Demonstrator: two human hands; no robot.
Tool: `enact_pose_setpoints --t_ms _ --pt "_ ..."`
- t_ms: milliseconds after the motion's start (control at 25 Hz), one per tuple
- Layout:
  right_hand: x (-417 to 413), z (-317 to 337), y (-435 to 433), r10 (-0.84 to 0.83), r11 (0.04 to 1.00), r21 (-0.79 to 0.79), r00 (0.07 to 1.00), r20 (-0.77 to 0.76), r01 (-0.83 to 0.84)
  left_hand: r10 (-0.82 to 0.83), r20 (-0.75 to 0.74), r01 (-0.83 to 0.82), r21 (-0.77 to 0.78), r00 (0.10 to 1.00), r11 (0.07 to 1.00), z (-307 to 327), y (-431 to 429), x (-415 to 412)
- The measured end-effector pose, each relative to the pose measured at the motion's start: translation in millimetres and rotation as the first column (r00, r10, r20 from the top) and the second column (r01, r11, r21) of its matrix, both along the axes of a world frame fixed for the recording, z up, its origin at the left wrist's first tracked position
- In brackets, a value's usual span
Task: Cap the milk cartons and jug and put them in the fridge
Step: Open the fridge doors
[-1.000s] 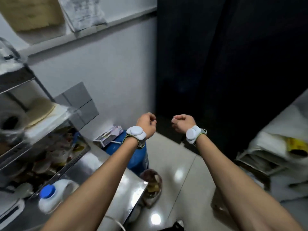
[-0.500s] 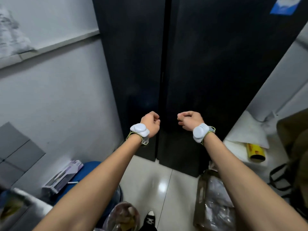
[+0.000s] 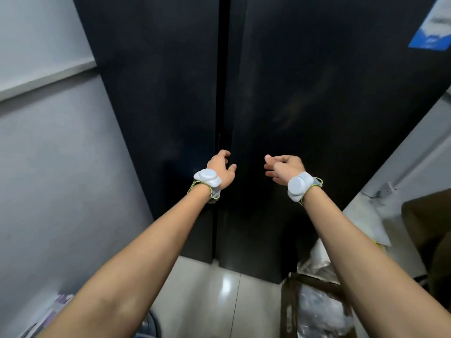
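At nine o'clock we have the grey wall (image 3: 61,167), with a pale ledge (image 3: 46,76) running across it towards ten. The wall meets the left side of the fridge (image 3: 158,93), which stands shut at twelve and fills the top of our view with its two black doors. Our left hand (image 3: 220,168) is up at the dark seam between the doors, fingers loosely hooked and thumb out, holding nothing. Whether the fingertips touch the door edge we cannot tell. Our right hand (image 3: 284,168) hangs in front of the right door, just right of the seam, fingers half uncurled and slack, also holding nothing. Each wrist wears a white band (image 3: 207,176). A blue sticker (image 3: 432,32) sits on the right door at two o'clock. At four a brown box (image 3: 427,228) stands by the right wall, and at five crumpled plastic bags (image 3: 317,308) lie on the floor beside the fridge's right corner. Half a second ago both hands were tight fists. Now they have loosened, and the fridge fills more of our view. The open room is the strip of glossy floor tile (image 3: 207,289) at six, pinched between the wall and the bags.
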State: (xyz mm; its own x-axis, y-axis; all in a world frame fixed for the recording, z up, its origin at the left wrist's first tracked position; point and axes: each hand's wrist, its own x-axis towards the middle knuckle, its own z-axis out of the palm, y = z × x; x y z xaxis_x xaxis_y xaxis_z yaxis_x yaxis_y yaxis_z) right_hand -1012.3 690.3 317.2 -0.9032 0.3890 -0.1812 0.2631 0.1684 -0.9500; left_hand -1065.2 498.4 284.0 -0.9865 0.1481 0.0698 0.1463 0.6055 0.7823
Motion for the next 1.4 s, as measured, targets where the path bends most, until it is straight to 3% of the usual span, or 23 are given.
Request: enact_pose_setpoints --t_ms 200,360,560,1200,1400 --pt "-50.0 6.8 6.9 -0.062 0.998 -0.022 0.998 0.03 0.063 -0.036 -0.01 0.036 0.016 0.999 0.999 -4.4 24.4 -64.3" --pt "-69.4 10.3 10.6 -0.079 0.997 0.006 0.995 0.059 0.079 0.104 -0.072 -0.105 0.001 0.992 0.995 -3.7 38.3 -85.0" --pt "-85.4 9.5 19.7 -0.145 0.989 0.003 0.987 0.075 0.145 0.033 0.05 -0.034 0.024 0.998 0.999 -12.1 39.5 -112.8" --pt "-80.5 10.6 14.1 -0.2 0.977 -0.059 0.978 0.054 0.203 0.006 0.013 -0.005 -0.094 1.0 0.996 -13.1 27.3 -114.5" --pt "-53.5 8.6 15.0 -0.151 0.987 -0.043 0.988 0.034 0.152 0.044 -0.039 -0.046 -0.038 0.998 0.998 -24.1 16.5 -83.0"
